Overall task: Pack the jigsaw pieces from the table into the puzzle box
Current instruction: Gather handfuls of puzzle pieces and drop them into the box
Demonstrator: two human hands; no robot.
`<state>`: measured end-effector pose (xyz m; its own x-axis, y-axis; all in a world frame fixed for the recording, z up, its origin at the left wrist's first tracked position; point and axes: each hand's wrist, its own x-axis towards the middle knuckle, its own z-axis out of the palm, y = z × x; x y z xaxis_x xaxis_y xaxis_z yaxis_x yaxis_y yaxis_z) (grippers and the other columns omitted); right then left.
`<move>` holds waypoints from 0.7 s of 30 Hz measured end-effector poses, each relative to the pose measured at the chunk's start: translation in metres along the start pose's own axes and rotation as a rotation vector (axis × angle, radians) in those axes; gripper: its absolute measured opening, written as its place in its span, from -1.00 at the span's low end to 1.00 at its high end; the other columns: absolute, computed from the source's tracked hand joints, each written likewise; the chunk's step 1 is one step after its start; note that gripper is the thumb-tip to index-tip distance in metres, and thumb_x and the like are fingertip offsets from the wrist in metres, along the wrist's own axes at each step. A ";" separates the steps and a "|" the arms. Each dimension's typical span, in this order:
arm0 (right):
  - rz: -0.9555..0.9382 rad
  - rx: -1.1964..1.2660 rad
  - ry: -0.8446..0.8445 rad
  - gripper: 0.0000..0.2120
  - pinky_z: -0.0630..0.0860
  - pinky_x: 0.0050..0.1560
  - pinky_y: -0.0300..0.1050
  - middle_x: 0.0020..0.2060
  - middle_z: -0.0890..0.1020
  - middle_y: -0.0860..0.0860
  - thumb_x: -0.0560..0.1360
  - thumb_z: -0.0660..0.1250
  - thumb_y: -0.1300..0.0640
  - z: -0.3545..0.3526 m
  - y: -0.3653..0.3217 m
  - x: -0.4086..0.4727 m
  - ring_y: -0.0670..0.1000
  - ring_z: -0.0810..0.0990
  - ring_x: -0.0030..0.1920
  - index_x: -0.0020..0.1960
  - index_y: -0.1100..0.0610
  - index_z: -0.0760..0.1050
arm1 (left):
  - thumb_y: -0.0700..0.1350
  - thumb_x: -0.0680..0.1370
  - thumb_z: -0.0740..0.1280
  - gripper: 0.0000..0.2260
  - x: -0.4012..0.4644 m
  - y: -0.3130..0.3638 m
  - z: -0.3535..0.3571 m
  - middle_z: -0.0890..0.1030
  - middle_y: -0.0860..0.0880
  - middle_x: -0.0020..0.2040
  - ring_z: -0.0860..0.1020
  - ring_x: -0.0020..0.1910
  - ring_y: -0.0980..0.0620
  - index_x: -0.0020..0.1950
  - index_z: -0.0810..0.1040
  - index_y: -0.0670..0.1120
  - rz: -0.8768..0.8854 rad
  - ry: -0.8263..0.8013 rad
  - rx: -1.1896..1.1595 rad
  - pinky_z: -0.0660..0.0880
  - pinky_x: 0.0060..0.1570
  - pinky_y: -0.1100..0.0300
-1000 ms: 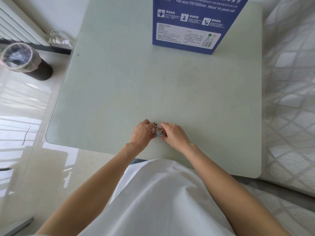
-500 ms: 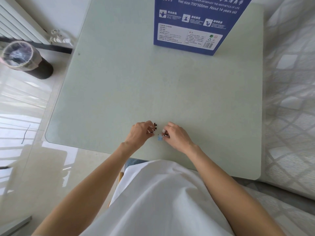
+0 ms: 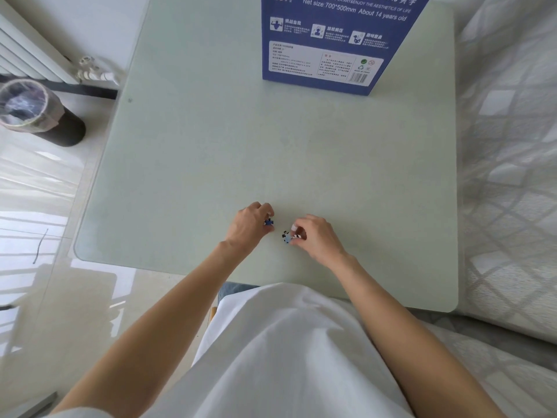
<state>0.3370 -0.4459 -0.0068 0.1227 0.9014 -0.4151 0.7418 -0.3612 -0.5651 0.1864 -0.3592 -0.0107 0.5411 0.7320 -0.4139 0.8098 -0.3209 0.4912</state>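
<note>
Gathering is the step in hand: you have puzzle pieces pinched in both hands, low over the near part of the table (image 3: 211, 164), and none of them has reached the box (image 3: 331, 46) yet.

Your left hand (image 3: 248, 227) curls its fingers round a dark blue piece (image 3: 268, 222), which shows just at the fingertips, on the side facing your other hand. Your right hand (image 3: 315, 236) pinches a small cluster of pieces (image 3: 290, 236), pale blue with black and white, that juts out from between thumb and fingers towards the left hand. The two grips sit close together with a narrow strip of bare table between them. Whether the pieces are lifted or touching the tabletop, you cannot tell from this view.

The box stands well beyond both grips, at the far edge of the table and somewhat to the right of your right hand. Only its printed blue face shows; its opening lies out of view, so you cannot tell from here where the pieces must go in.

The next move, as I judge it, calls for you to keep both pinches firm, carry the pieces forward across the table to the box, find its opening, and only then loosen your fingers. The pieces are small and light, so a slack pinch on the way risks dropping one.
</note>
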 end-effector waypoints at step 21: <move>0.023 0.014 -0.037 -0.75 0.33 -0.13 -0.19 -0.09 0.56 0.06 0.39 0.36 0.27 0.012 -0.011 0.005 0.07 0.54 -0.09 0.06 0.18 0.50 | -0.14 0.48 0.40 -0.73 -0.002 -0.004 0.003 0.54 -0.18 0.01 0.55 -0.06 -0.14 0.13 0.51 -0.21 0.014 0.010 -0.016 0.32 -0.15 0.25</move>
<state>0.3219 -0.4403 -0.0113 0.1155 0.8835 -0.4540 0.7296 -0.3856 -0.5648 0.1825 -0.3607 -0.0144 0.5503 0.7332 -0.3995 0.7983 -0.3217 0.5092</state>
